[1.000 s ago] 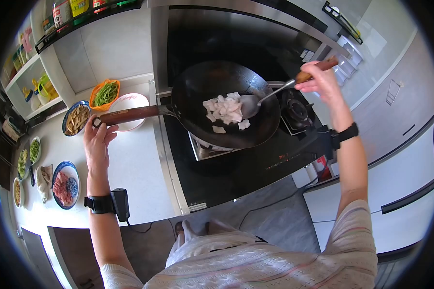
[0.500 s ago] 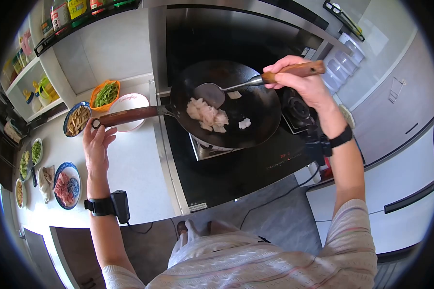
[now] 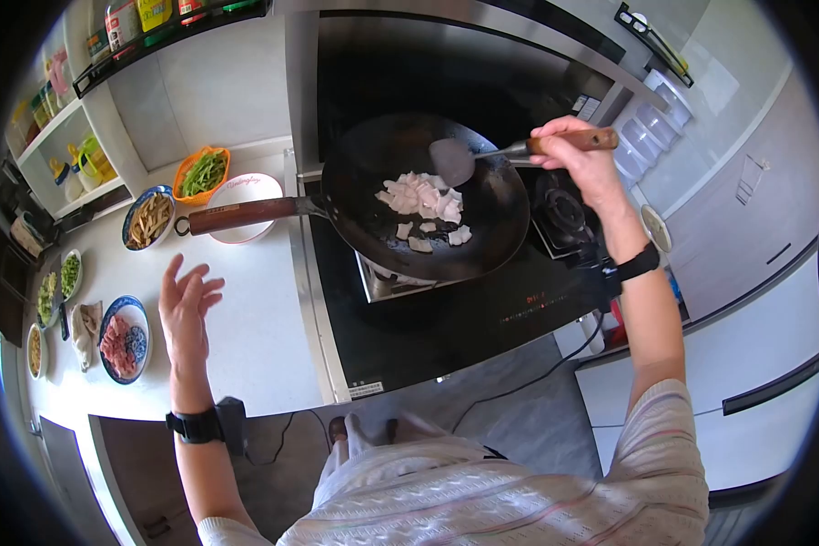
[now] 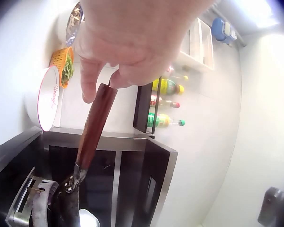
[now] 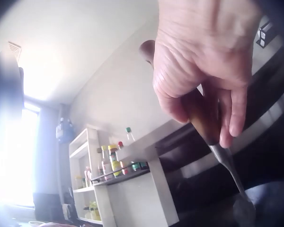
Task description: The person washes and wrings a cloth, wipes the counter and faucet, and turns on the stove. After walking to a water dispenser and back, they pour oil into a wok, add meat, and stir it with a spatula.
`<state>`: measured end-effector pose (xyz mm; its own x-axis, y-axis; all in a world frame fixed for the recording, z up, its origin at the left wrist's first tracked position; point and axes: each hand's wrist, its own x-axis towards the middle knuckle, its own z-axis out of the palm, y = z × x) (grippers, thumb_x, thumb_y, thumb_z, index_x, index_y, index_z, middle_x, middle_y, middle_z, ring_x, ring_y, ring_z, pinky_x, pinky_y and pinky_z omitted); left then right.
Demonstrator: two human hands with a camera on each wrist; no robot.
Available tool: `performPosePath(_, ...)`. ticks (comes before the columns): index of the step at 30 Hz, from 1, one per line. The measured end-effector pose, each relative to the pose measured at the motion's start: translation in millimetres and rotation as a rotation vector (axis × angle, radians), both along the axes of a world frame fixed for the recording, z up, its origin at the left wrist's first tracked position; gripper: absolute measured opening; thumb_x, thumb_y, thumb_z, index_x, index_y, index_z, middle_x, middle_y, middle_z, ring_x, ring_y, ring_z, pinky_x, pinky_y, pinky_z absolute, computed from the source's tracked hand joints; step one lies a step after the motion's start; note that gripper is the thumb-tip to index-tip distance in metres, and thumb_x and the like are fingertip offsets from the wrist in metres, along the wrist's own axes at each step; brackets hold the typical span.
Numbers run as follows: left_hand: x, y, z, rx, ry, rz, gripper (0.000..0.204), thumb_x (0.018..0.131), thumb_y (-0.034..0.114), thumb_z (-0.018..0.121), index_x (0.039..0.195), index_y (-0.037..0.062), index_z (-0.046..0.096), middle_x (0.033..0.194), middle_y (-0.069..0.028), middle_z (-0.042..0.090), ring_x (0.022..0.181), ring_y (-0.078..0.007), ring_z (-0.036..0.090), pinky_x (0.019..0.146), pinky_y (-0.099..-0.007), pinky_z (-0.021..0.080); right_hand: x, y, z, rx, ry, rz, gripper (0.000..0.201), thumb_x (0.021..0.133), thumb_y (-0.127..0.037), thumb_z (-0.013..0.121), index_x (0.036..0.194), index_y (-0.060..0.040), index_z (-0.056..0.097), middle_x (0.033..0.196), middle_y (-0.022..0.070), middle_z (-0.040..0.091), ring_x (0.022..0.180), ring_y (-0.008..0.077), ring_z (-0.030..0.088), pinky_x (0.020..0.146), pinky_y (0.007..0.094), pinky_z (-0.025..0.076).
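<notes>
A black wok (image 3: 364,232) sits on the stove, its brown wooden handle (image 3: 241,216) pointing left over the counter. Pale thin slices of meat (image 3: 419,197) lie in it, mostly heaped at the centre with several loose pieces nearer the front. My right hand (image 3: 581,164) grips the wooden grip of a spatula (image 3: 452,164), whose rounded metal head is over the far edge of the heap. Below the end of the wok handle, my left hand (image 3: 187,309) is off it with fingers spread. In the left wrist view its fingertips (image 4: 88,94) overlap the handle's end.
On the left counter stand a white bowl (image 3: 246,235), an orange basket of green vegetables (image 3: 184,195), a bowl of brown strips (image 3: 136,244) and a blue-rimmed bowl of pink meat (image 3: 136,314). A second burner (image 3: 562,209) lies right of the wok.
My left hand has let go of the wok handle and drawn back toward me. The spatula moved left across the wok, then back right; the meat slices shifted left, then spread toward the centre.
</notes>
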<state>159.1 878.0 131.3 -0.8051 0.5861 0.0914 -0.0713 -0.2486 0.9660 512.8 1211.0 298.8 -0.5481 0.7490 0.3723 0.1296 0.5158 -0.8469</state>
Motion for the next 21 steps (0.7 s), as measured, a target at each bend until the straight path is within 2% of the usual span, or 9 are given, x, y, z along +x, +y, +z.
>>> performPosePath(3, 20.5, -15.1, -7.1, -0.048, -0.022, -0.013, 0.048, 0.089, 0.008, 0.052, 0.133, 0.0006, 0.033, 0.106, -0.0173, 0.058, 0.081, -0.0211, 0.064, 0.065, -0.0266, 0.052, -1.1, -17.2, -6.0, -0.103, 0.072, 0.129, 0.009, 0.08, -0.007, 0.062, 0.088, -0.0027, 0.064, 0.086, 0.0098, 0.066, 0.07, 0.0157, 0.066, 0.062, 0.0223, 0.052)
performPosePath(7, 46.5, -44.1, -21.5, -0.068, -0.053, -0.033, 0.048, 0.089, 0.009, 0.053, 0.132, 0.0014, 0.035, 0.105, -0.0143, 0.059, 0.08, -0.0212, 0.065, 0.064, -0.0266, 0.052, 9.1, -44.4, 9.9, -0.051, 0.072, 0.201, 0.009, 0.08, -0.006, 0.062, 0.088, -0.0024, 0.064, 0.089, 0.0109, 0.066, 0.07, 0.0166, 0.066, 0.062, 0.0229, 0.052)
performPosePath(9, 60.3, -56.6, -27.1, -0.058, -0.06, -0.037, 0.047, 0.089, 0.01, 0.054, 0.132, 0.0019, 0.036, 0.104, -0.013, 0.06, 0.079, -0.0209, 0.065, 0.063, -0.0262, 0.052, 12.0, -44.3, 5.4, -0.068, -0.011, 0.267, 0.008, 0.083, -0.005, 0.059, 0.09, -0.0012, 0.06, 0.098, 0.0174, 0.064, 0.075, 0.0243, 0.067, 0.067, 0.0277, 0.055)
performPosePath(11, 76.6, -69.2, -28.7, -0.093, -0.108, -0.011, 0.047, 0.089, 0.011, 0.055, 0.131, 0.0026, 0.037, 0.104, -0.0125, 0.06, 0.079, -0.0201, 0.065, 0.063, -0.026, 0.052, 15.8, -36.0, 2.7, -0.08, -0.023, 0.239, 0.009, 0.083, -0.006, 0.059, 0.09, -0.0016, 0.061, 0.097, 0.0167, 0.064, 0.075, 0.0238, 0.067, 0.065, 0.0268, 0.055)
performPosePath(13, 90.3, -83.0, -33.6, -0.089, -0.125, 0.01, 0.046, 0.089, 0.011, 0.056, 0.13, 0.0031, 0.038, 0.104, -0.012, 0.06, 0.079, -0.0195, 0.065, 0.063, -0.0256, 0.052, 24.4, -28.5, 11.0, -0.043, 0.03, 0.088, 0.011, 0.082, -0.01, 0.061, 0.088, -0.0015, 0.063, 0.085, 0.01, 0.066, 0.07, 0.0159, 0.066, 0.062, 0.022, 0.052)
performPosePath(17, 119.1, -103.5, -38.4, -0.074, -0.163, 0.077, 0.045, 0.088, 0.008, 0.055, 0.13, 0.0022, 0.038, 0.103, -0.012, 0.06, 0.077, -0.0187, 0.065, 0.061, -0.0235, 0.053, 43.8, -5.1, 5.0, 0.042, -0.007, 0.006, 0.011, 0.082, -0.012, 0.061, 0.088, -0.0035, 0.063, 0.086, 0.0081, 0.066, 0.07, 0.0148, 0.066, 0.059, 0.0208, 0.051)
performPosePath(19, 133.0, -111.7, -41.0, -0.106, -0.218, 0.119, 0.045, 0.088, 0.006, 0.055, 0.13, 0.0011, 0.038, 0.103, -0.0128, 0.06, 0.076, -0.0186, 0.065, 0.061, -0.0231, 0.054, 44.8, -8.6, -2.6, 0.006, 0.001, 0.035, 0.01, 0.082, -0.011, 0.061, 0.088, -0.003, 0.063, 0.089, 0.009, 0.066, 0.07, 0.0157, 0.066, 0.06, 0.0219, 0.051)
performPosePath(21, 144.0, -120.2, -46.4, -0.104, -0.238, 0.148, 0.045, 0.088, 0.004, 0.053, 0.13, 0.0006, 0.038, 0.102, -0.0135, 0.061, 0.075, -0.0189, 0.065, 0.061, -0.0236, 0.054, 41.9, -20.7, -4.8, -0.056, 0.033, 0.168, 0.01, 0.082, -0.009, 0.062, 0.089, -0.0024, 0.063, 0.09, 0.0105, 0.066, 0.07, 0.0171, 0.066, 0.062, 0.0233, 0.052)
